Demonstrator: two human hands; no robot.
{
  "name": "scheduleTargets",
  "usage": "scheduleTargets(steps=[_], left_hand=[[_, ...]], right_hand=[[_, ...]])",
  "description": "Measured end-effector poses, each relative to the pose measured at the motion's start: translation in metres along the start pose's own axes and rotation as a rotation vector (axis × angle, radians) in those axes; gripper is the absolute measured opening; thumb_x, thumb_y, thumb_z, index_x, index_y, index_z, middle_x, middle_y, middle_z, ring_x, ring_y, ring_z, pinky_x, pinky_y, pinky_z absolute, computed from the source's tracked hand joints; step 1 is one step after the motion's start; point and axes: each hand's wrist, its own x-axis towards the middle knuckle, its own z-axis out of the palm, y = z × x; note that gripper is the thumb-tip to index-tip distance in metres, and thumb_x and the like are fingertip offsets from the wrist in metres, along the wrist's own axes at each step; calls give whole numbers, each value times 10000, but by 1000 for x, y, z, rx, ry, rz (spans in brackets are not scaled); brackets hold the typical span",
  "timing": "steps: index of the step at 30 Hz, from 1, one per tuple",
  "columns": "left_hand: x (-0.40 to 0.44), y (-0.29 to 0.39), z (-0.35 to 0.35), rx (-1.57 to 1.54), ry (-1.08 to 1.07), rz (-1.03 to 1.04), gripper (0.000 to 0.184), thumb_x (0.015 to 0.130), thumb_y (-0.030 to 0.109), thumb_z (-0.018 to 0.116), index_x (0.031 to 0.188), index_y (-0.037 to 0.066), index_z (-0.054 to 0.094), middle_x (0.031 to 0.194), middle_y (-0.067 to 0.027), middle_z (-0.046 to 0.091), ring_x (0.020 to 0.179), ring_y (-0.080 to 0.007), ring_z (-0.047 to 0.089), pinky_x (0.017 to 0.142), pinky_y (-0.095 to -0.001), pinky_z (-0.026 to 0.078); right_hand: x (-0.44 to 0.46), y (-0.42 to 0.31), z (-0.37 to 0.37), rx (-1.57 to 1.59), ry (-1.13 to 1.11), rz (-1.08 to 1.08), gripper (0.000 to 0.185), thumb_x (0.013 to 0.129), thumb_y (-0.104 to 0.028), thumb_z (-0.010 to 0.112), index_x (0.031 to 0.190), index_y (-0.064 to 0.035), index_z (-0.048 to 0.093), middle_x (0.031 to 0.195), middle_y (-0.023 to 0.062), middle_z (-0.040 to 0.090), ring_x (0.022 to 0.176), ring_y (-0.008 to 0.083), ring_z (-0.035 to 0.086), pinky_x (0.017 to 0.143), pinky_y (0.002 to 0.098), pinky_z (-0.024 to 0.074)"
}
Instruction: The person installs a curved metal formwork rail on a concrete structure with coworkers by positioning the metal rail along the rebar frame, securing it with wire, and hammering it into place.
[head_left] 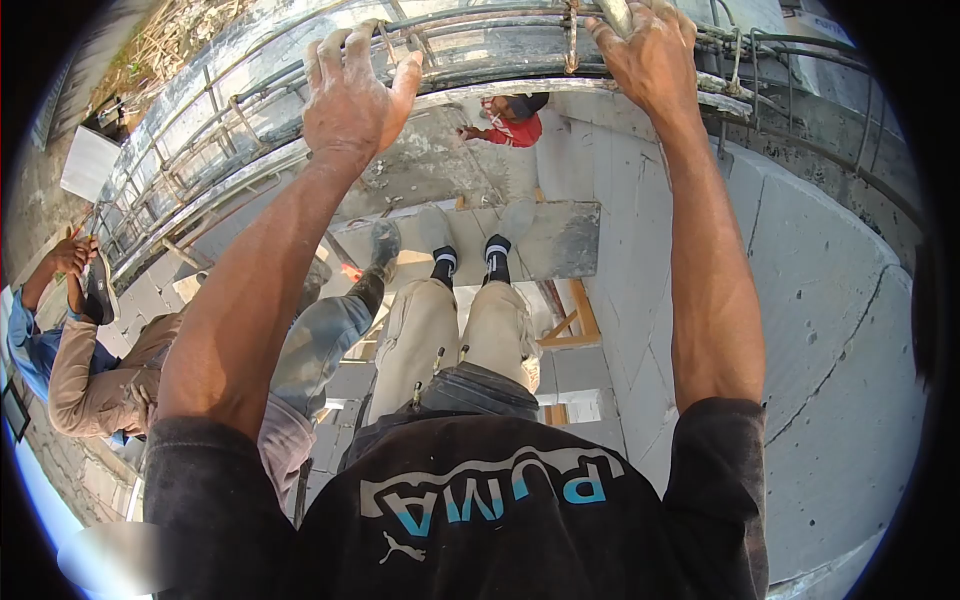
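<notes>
While the left hand [346, 108] is placed over metal bars [500, 70], fingers [332, 56] spread, a pale stick [616, 14] is gripped by the right hand [654, 60].

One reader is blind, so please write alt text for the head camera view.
The wearer's left hand and right hand are at a steel-bar framework. Their feet are on a board; beyond it is a person in red, and a brown sleeve shows at left.
</notes>
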Motion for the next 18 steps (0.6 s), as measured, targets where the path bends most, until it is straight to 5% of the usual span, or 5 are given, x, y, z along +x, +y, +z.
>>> scheduleTargets(steps=[6, 9, 12, 15, 18], left_hand=[[1, 3, -3, -21, -25, -42, 697, 963, 590, 578, 1514, 192, 427, 1486, -184, 425, 1428, -446, 335, 1108, -572, 424], [1, 3, -2, 2, 30, -6, 725, 965, 627, 551, 1474, 116, 478, 1447, -185, 471, 1414, -391, 397, 1102, -534, 437], [7, 13, -20, -98, -421, -420, 826, 909, 597, 606, 1580, 171, 380, 1529, -244, 480, 1379, -388, 512, 1126, -507, 426], [1, 12, -8, -88, -219, -304, 722, 893, 534, 625, 1483, 131, 525, 1486, -244, 523, 1353, -419, 519, 1110, -497, 441], [-3, 15, -5, -110, 102, -177, 657, 896, 504, 630, 1423, 114, 588, 1479, -233, 534, 1348, -423, 520, 1108, -502, 437]], right_hand=[[0, 5, 5, -58, 19, -61, 477, 812, -169, 684, 1211, 89, 641, 1216, 306, 636, 1226, 430, 557, 1086, 471, 433], [-1, -3, 3, -77, 54, -33, 461, 804, -173, 691, 1180, 91, 650, 1184, 306, 646, 1204, 435, 566, 1077, 479, 436], [1, 1, 2, -159, 35, -63, 410, 806, -175, 693, 1120, 85, 664, 1143, 318, 651, 1146, 440, 596, 1019, 491, 462], [15, 34, 15, -367, -84, -164, 623, 952, -529, 637, 1283, -2, 676, 1328, 226, 641, 1321, 395, 515, 1151, 482, 348], [14, 32, 16, -445, -89, -154, 627, 970, -535, 586, 1293, -6, 671, 1333, 233, 641, 1321, 403, 516, 1170, 470, 315]])
